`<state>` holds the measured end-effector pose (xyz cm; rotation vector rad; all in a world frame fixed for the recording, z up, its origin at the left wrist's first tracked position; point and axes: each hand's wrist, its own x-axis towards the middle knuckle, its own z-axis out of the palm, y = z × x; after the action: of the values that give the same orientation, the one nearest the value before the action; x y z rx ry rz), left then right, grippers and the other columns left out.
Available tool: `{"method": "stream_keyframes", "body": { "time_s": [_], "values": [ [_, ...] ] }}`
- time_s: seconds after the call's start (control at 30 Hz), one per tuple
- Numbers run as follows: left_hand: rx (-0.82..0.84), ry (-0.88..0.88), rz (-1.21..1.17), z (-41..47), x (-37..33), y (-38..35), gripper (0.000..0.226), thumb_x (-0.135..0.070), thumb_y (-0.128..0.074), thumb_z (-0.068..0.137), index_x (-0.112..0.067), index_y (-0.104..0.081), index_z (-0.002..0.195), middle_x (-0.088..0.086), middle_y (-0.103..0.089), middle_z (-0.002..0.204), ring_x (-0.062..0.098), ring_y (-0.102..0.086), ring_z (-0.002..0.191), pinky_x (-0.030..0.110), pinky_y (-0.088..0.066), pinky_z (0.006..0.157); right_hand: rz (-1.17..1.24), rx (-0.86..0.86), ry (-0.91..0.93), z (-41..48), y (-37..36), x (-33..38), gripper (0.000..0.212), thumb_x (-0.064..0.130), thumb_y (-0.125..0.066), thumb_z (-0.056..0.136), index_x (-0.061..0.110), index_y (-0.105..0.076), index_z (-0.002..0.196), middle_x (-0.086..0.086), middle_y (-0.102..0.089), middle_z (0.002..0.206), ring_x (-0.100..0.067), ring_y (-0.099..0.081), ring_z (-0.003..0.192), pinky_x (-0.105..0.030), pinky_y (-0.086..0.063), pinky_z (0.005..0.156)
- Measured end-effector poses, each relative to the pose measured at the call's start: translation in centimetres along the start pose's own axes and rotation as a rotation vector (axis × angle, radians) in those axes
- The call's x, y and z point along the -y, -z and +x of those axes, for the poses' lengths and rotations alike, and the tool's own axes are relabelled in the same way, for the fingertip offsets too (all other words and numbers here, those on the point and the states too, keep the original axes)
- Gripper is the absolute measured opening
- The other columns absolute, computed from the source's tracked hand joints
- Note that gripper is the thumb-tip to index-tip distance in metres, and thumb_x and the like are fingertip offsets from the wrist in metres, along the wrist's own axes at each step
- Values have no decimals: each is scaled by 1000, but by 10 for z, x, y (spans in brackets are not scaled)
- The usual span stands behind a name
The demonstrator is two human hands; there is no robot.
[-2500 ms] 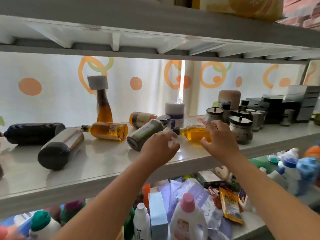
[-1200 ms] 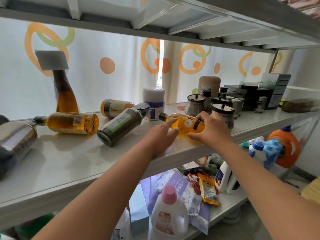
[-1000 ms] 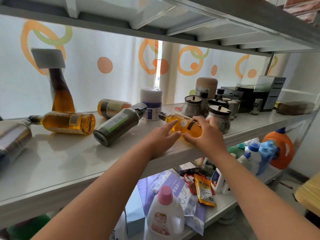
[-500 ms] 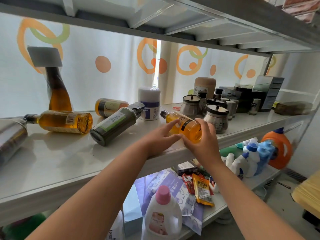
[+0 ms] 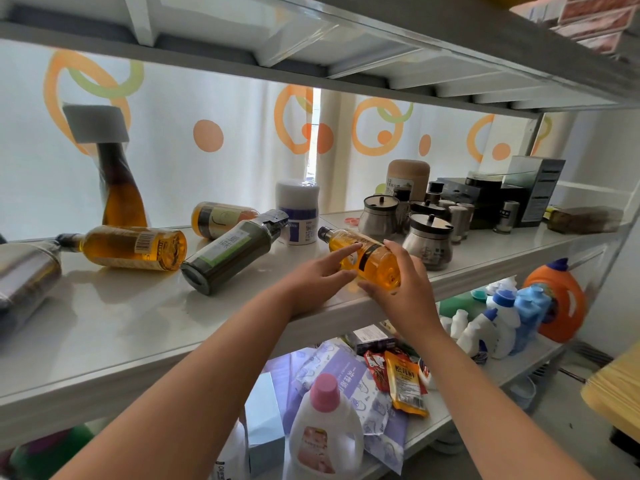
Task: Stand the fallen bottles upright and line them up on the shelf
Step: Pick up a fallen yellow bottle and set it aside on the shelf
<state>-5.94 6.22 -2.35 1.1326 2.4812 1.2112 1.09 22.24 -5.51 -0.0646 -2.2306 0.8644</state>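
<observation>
A small yellow bottle (image 5: pixel 372 259) with a black cap is tilted above the front edge of the white shelf (image 5: pixel 138 323). My right hand (image 5: pixel 403 289) grips its base from below. My left hand (image 5: pixel 322 275) touches its side with straight fingers. Lying on the shelf to the left are a dark green bottle (image 5: pixel 230 256), an amber bottle (image 5: pixel 133 247), a short orange bottle (image 5: pixel 221 218) and a metallic bottle (image 5: pixel 24 275). A tall amber bottle (image 5: pixel 116 174) with a grey cap stands upright at the back.
A white jar (image 5: pixel 298 211) stands behind the yellow bottle. Metal lidded pots (image 5: pixel 427 240) and dark boxes (image 5: pixel 502 192) crowd the shelf's right part. The shelf above (image 5: pixel 311 36) hangs low. Detergent bottles (image 5: pixel 325 431) and packets fill the shelf below.
My right hand has lifted the yellow bottle's base off the shelf and drawn it toward the front edge, neck still pointing back left. My left hand stays against its side.
</observation>
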Motion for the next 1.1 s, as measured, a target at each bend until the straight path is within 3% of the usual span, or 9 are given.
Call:
{"method": "stream_keyframes", "body": {
  "time_s": [0.13,0.27,0.47,0.67,0.9,1.03,1.1],
  "values": [
    [-90,-4,49,-3,-3,-1,40,-39,-41,97,-46,-36,137,5,-53,133,20,-50,120,37,-40,102,20,-5,-22,-1,0,2,78,46,-68,76,32,-27,141,-9,-36,139,-24,-43,120,-26,-40,83],
    [-280,-53,314,-8,-8,-1,33,-30,-40,98,-30,-49,130,7,-62,119,22,-59,105,36,-48,90,12,-2,-44,-1,5,6,85,44,-72,74,29,-25,143,-10,-35,141,-25,-40,124,-31,-39,90],
    [-536,-151,612,-17,-16,0,26,-29,-44,93,-23,-63,109,2,-69,102,24,-65,86,35,-54,74,-92,-36,21,1,11,13,80,45,-71,75,29,-29,141,-10,-35,141,-25,-33,128,-41,-37,99],
    [-690,-53,662,-37,-24,26,28,-31,-43,92,-22,-64,107,1,-70,99,22,-65,84,27,-45,68,-147,-72,209,10,13,44,65,40,-72,75,21,-44,130,-8,-46,131,-23,-39,122,-46,-39,98],
    [-804,107,680,-78,-25,75,29,-32,-41,93,-19,-64,106,7,-68,95,20,-55,75,28,-39,63,-112,-20,368,12,-16,96,63,41,-72,75,16,-47,128,-7,-53,123,-23,-46,113,-35,-38,93],
    [-852,190,672,-105,-3,96,27,-32,-41,91,-19,-63,99,5,-70,89,23,-62,76,29,-50,64,-36,24,450,10,-43,127,59,39,-75,73,17,-52,123,-6,-58,115,-21,-51,104,-35,-41,89],
    [-861,236,625,-119,8,103,27,-30,-40,92,-17,-62,102,5,-69,87,22,-60,74,29,-47,62,-12,54,477,9,-58,143,56,39,-74,73,18,-53,121,-4,-59,114,-21,-51,104,-35,-42,89]
  ]
}}
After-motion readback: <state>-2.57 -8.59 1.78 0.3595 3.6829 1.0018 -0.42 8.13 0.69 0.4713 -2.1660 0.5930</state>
